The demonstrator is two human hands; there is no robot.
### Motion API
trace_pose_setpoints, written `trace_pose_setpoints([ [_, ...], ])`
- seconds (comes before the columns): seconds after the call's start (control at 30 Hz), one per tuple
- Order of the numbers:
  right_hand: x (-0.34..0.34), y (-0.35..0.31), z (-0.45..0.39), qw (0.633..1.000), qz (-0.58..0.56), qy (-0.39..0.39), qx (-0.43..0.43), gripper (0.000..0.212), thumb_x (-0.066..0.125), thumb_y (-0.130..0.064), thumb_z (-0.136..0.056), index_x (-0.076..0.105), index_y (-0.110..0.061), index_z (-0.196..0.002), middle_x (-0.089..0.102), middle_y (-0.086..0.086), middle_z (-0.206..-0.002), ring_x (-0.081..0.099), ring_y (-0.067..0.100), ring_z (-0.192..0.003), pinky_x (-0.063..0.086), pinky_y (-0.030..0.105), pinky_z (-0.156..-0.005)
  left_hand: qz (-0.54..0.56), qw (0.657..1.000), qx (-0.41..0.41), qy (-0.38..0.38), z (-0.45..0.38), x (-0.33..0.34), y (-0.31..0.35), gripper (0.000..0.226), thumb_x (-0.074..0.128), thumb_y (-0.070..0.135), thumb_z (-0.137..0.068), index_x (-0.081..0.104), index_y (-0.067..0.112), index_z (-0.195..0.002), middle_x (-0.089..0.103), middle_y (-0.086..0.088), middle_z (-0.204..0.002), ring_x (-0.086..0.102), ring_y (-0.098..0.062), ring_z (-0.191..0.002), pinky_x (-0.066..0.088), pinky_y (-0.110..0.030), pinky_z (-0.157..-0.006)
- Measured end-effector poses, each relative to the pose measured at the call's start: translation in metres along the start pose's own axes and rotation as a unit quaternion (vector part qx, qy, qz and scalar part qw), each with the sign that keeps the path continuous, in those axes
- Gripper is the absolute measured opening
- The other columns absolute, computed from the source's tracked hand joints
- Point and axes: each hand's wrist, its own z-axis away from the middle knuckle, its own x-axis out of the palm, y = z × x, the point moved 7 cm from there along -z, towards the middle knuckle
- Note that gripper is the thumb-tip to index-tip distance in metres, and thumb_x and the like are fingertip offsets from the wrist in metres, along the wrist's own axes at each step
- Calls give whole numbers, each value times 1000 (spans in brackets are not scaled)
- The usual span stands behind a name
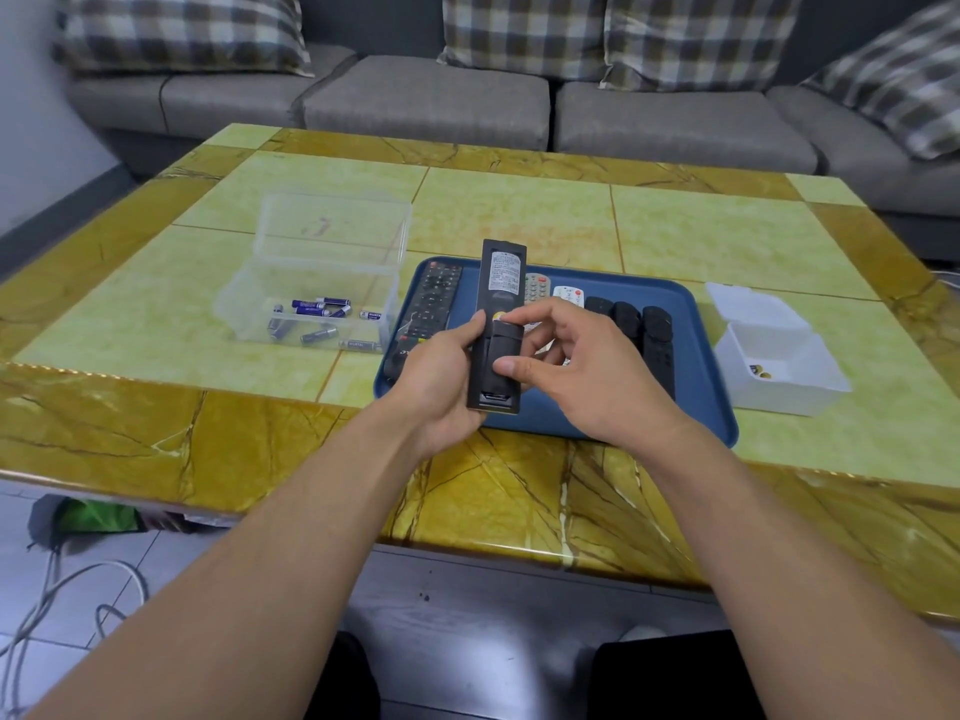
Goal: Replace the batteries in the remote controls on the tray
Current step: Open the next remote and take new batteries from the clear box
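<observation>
Holding a long black remote control (497, 324) back-side up over the near edge of the blue plastic tray (702, 356), my left hand (441, 381) is curled round its lower left side, thumb on its back. My right hand (582, 366) pinches at the open battery compartment, forefinger by a gold-topped battery (497, 317) seated there and thumb against the remote's right edge. The tray rests on the yellow-green tiled surface (519, 210) and carries another black button-faced remote (434, 304), two pale remotes (537, 287) partly hidden behind the one I hold, and several small black remotes (655, 330) on the right. To the tray's left stands an open clear plastic box (322, 272) with loose blue-labelled batteries (311, 306) inside. To its right sits an open frosted white box (774, 356), something small and gold in its corner.
</observation>
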Motion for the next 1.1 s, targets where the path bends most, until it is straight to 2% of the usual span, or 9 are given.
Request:
trace_pose_setpoints([
  [0.2,-9,0,3,999,6,39,8,33,84,-30,-77,68,-33,-107,67,-8,-79,52,0,-57,47,17,-62,-42,999,18,-1,5,4,4,44,38,35,-109,61,6,-133,67,-19,-130,65,-31,-120,55,-36,-94],
  [0.3,-13,0,4,998,37,55,15,34,86,-33,-74,71,-35,-105,63,-11,-81,50,-4,-56,41,8,-58,-64,997,31,3,7,6,5,46,39,37,-108,63,7,-133,68,-20,-127,65,-27,-112,51,-35,-93],
  [0.4,-16,5,3,996,26,69,43,36,88,-31,-72,68,-31,-102,66,-11,-86,50,-3,-56,44,11,-60,-73,996,44,7,8,8,6,46,37,36,-109,64,7,-131,69,-19,-127,67,-28,-112,54,-35,-94],
  [0.5,-15,9,6,992,-89,64,69,35,83,-15,-79,63,-23,-106,73,-3,-88,58,8,-61,52,28,-66,-77,995,59,9,7,9,9,48,30,36,-110,63,6,-129,71,-16,-125,65,-32,-121,51,-41,-101],
  [0.6,-16,9,7,970,-219,65,82,33,71,0,-88,64,-15,-116,74,5,-91,68,13,-68,57,25,-68,-50,995,82,21,6,9,14,48,28,35,-111,58,6,-134,70,-13,-129,63,-34,-123,55,-46,-94],
  [0.7,-13,16,10,939,-306,71,141,13,71,3,-88,64,-2,-99,73,22,-101,71,21,-70,61,28,-71,1,996,90,21,7,12,17,45,30,31,-110,55,2,-135,67,-16,-131,65,-32,-122,60,-44,-87],
  [0.87,-2,27,15,951,-226,57,202,27,83,-19,-80,62,-2,-85,72,16,-82,65,20,-61,61,31,-60,54,991,122,4,9,18,22,37,37,20,-108,49,3,-139,69,-15,-128,68,-30,-116,62,-36,-71],
  [0.97,6,27,18,945,-232,45,227,35,83,-29,-80,56,-6,-82,68,13,-76,64,22,-58,61,36,-57,24,990,138,-5,8,18,22,42,40,18,-107,46,4,-145,67,-13,-132,68,-28,-118,62,-36,-77],
  [1.1,21,25,22,922,-283,28,263,39,79,-38,-84,53,-10,-93,70,12,-89,69,24,-64,61,41,-59,1,988,154,-21,12,22,21,42,41,20,-105,45,7,-145,67,-12,-133,66,-29,-121,58,-36,-83],
])
